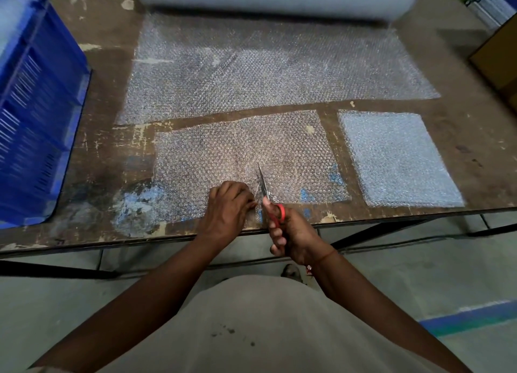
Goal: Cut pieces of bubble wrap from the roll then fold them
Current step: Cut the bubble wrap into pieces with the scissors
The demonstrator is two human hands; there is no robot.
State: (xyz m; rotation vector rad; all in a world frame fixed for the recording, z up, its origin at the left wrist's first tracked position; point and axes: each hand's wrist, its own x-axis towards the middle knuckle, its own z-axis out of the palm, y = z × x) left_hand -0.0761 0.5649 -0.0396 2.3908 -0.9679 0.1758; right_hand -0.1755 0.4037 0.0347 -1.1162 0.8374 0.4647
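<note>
Gripping red-handled steel scissors [268, 202] with curled fingers, the right hand [291, 238] is cutting a clear bubble-wrap sheet [223, 154] at the worn wooden bench's [112, 73] front edge while the left hand [228, 207] is pinching it.

Single head-worn view, steeply downward, close over the table [84, 232] edge.

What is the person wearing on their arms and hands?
Nothing covers them: no gloves and no sleeves in view. The left hand has no ring or band showing. The right hand has a thin reddish thread tied round its wrist.
</note>
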